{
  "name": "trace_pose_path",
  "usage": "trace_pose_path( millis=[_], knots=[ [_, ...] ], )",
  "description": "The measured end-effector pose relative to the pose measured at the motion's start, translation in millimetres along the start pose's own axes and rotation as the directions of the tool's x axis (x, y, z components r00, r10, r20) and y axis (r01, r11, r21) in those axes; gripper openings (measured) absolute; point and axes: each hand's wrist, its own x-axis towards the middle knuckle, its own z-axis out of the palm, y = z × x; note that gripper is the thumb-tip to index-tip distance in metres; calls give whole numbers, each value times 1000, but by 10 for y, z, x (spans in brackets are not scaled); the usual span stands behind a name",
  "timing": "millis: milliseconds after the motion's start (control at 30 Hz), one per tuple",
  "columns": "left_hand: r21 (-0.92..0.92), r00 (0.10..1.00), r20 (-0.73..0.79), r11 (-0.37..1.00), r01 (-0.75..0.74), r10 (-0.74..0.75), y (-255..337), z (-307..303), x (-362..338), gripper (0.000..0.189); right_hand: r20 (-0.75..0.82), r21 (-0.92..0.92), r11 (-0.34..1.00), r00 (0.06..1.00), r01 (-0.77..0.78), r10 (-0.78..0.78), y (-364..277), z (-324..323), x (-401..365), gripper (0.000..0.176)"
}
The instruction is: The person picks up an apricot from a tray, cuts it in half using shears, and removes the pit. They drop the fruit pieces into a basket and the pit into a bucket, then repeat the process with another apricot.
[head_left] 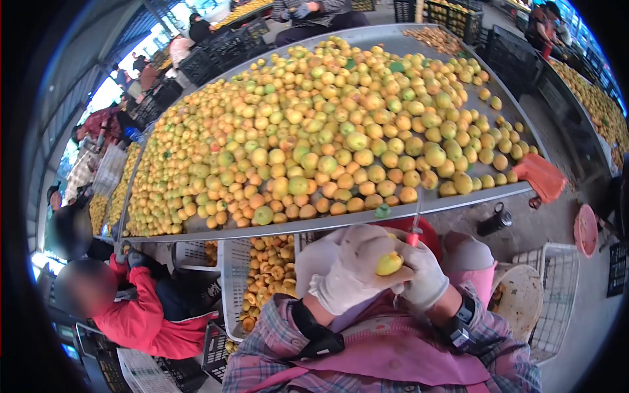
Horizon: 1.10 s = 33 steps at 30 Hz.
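My left hand, in a white glove, is closed around a yellow-green apricot in front of my lap. Close beside it, my gloved right hand grips a thin-bladed knife with a red handle, its blade pointing up toward the table edge. The fingers of both hands meet near the fruit, and the gloves partly hide it. Beyond them, a large heap of apricots covers the metal table.
A white crate of split apricots stands left of my lap. Right of me are a bucket, a white crate and a dark flask. An orange cloth hangs over the table corner. A person in red sits at left.
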Motion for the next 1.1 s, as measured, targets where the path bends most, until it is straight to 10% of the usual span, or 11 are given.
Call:
trace_pose_path(
  millis=[67, 100, 233, 300, 400, 600, 867, 1100],
  knots=[
    [-41, 989, 115, 994, 100, -94, -35, -63, 74, 61, 126, 593, 584, 780, -554, 613, -220, -37, 95, 31],
    [8, 998, 60, 1000, 24, -25, -88, -45, 12, 68, 192, 741, 450, 799, -499, 570, -197, -54, 86, 32],
    [-342, 868, -32, 822, 456, -495, -79, 135, -273, 77, 109, 755, 482, 810, -444, 576, -163, -41, 63, 36],
    [-658, 755, 119, 518, 547, -645, -42, 146, -322, 76, 59, 754, 493, 792, -434, 608, -109, -22, 32, 38],
    [-670, 740, 236, 447, 593, -630, -79, 86, -405, 68, 35, 712, 544, 797, -443, 603, -132, -28, 29, 40],
    [-930, 733, 362, -279, 240, -576, -196, 177, -549, 60, 124, 791, 391, 749, -471, 650, -38, -73, 35, 41],
    [-931, 728, 337, -325, 164, -597, -218, -143, -738, 65, 334, 861, 142, 755, -487, 565, 249, 10, 9, 35],
    [-973, 674, 226, -129, 192, -703, -332, -601, -1065, 71, 170, 701, 362, 638, -614, 751, 278, 309, 230, 32]
  ],
)
